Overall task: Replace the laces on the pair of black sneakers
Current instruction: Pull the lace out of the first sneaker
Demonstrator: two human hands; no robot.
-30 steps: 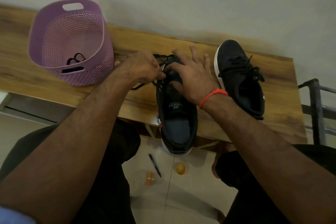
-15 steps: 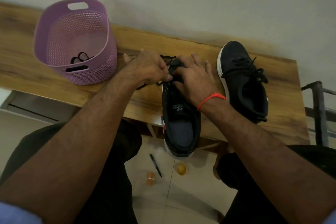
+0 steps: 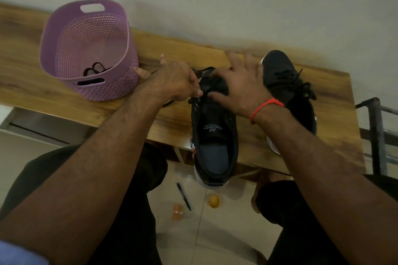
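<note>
We see a black sneaker point(image 3: 215, 135) on the wooden bench point(image 3: 247, 142), heel overhanging the near edge, white sole showing. Our left hand point(image 3: 172, 84) pinches its black lace point(image 3: 199, 71); our right hand point(image 3: 241, 86) rests on it, fingers spread. The laced sneaker point(image 3: 286, 84) lies just right.

Both bare forearms reach forward from the lower corners and meet near the middle. The left hand point(image 3: 172, 80) is knuckles up, its fingers curled, thumb and forefinger pinching a black lace point(image 3: 202, 70). The right hand point(image 3: 241, 84) lies palm down with fingers spread and fairly straight, the fingertips blurred, thumb angled toward the left hand. A red band point(image 3: 266, 105) circles the right wrist.
</note>
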